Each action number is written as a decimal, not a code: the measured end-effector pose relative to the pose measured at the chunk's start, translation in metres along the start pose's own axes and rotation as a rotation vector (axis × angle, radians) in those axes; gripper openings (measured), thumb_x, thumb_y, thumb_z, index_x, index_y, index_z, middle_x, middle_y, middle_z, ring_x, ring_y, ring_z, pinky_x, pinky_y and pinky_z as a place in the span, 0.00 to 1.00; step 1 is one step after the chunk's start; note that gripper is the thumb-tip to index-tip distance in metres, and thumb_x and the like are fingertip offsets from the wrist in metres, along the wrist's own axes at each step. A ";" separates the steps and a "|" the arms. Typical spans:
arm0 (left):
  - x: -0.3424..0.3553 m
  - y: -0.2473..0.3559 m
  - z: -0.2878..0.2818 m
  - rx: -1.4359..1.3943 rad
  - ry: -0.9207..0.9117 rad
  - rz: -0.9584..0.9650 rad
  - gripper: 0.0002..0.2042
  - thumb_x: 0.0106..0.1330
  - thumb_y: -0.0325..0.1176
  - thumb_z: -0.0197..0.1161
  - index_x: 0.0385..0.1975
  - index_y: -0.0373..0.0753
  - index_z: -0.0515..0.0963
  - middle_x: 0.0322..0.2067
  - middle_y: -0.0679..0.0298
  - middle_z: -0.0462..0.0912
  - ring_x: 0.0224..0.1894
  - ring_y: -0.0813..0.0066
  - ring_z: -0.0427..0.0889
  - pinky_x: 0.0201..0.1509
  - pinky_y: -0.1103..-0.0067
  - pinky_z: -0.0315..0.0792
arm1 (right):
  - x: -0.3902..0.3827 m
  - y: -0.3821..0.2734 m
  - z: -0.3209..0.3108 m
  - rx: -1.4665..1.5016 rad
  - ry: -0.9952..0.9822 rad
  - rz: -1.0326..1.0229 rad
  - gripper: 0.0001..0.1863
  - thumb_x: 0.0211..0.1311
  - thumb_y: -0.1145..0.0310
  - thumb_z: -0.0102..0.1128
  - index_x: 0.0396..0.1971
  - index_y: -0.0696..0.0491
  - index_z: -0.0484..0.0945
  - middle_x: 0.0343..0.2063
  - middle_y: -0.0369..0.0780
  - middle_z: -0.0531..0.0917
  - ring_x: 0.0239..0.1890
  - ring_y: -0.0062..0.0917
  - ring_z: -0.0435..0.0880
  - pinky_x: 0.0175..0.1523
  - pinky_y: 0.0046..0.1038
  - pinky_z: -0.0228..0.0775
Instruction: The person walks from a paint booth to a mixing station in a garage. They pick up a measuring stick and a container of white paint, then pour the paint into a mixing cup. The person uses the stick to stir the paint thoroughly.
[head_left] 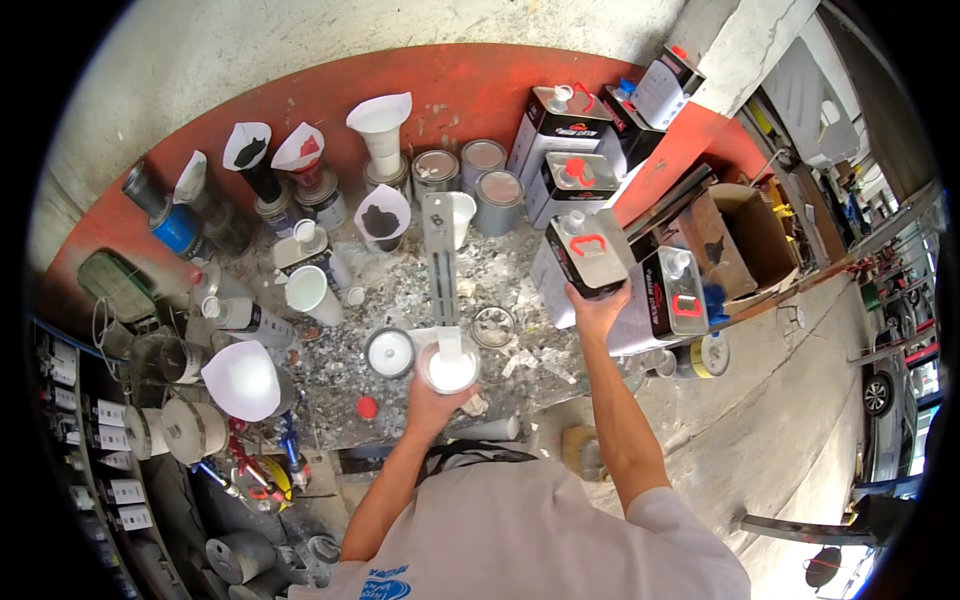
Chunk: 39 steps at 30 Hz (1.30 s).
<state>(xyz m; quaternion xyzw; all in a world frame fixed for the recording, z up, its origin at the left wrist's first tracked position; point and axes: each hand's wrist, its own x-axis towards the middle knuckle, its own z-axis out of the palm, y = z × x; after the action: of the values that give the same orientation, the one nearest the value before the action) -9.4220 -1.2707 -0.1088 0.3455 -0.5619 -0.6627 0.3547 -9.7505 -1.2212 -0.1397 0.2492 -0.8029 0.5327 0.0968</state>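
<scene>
My left hand (436, 404) is wrapped round a clear cup of white liquid (458, 375) on the stained bench (330, 420). A pale mixing stick (441, 280) with dark markings stands in that cup, pointing away from me. My right hand (598, 306) grips the lower front of a square metal can (585, 250) with a red handle and white cap. Just left of my cup sit an open tin with white inside (388, 352) and a small red cap (366, 407). An open empty-looking tin (492, 325) lies to the cup's right.
Paint tins (497, 203) and funnelled cups (382, 222) line the back. More square cans (570, 188) stand rightward, beside a cardboard box (750, 240). Spray guns (255, 460) hang left, near shelves (105, 440). A concrete floor (760, 420) and car (895, 400) are at right.
</scene>
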 end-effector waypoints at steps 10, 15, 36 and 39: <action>-0.002 0.008 0.005 0.140 -0.145 0.018 0.41 0.43 0.30 0.81 0.59 0.35 0.67 0.53 0.59 0.76 0.56 0.68 0.75 0.63 0.72 0.68 | -0.024 -0.125 -0.082 0.325 -0.447 -0.130 0.48 0.47 0.69 0.78 0.68 0.59 0.58 0.57 0.46 0.73 0.53 0.34 0.78 0.58 0.34 0.71; 0.000 -0.013 0.005 0.154 -0.262 0.071 0.41 0.42 0.29 0.81 0.60 0.37 0.67 0.53 0.60 0.76 0.57 0.69 0.75 0.63 0.72 0.68 | 0.008 -0.208 -0.068 0.358 -1.117 -0.040 0.28 0.54 0.72 0.73 0.56 0.56 0.75 0.41 0.37 0.81 0.34 0.18 0.79 0.42 0.21 0.74; -0.009 -0.023 0.005 0.256 -0.079 0.058 0.40 0.41 0.28 0.81 0.58 0.37 0.68 0.54 0.60 0.77 0.57 0.68 0.76 0.61 0.71 0.70 | -0.041 -0.265 -0.108 0.080 -1.245 -0.203 0.12 0.64 0.66 0.65 0.45 0.54 0.82 0.25 0.43 0.85 0.25 0.27 0.85 0.33 0.25 0.73; -0.007 -0.029 0.005 0.223 -0.096 0.104 0.40 0.39 0.29 0.82 0.58 0.38 0.70 0.51 0.56 0.76 0.55 0.59 0.75 0.61 0.68 0.68 | -0.034 -0.258 -0.105 0.080 -1.129 -0.365 0.12 0.65 0.66 0.65 0.44 0.55 0.82 0.22 0.43 0.84 0.23 0.25 0.83 0.31 0.24 0.72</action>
<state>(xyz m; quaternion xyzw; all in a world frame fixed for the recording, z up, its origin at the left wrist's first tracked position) -9.4247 -1.2587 -0.1361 0.3208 -0.6657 -0.5926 0.3207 -9.6034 -1.1957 0.0976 0.6315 -0.6537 0.3224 -0.2646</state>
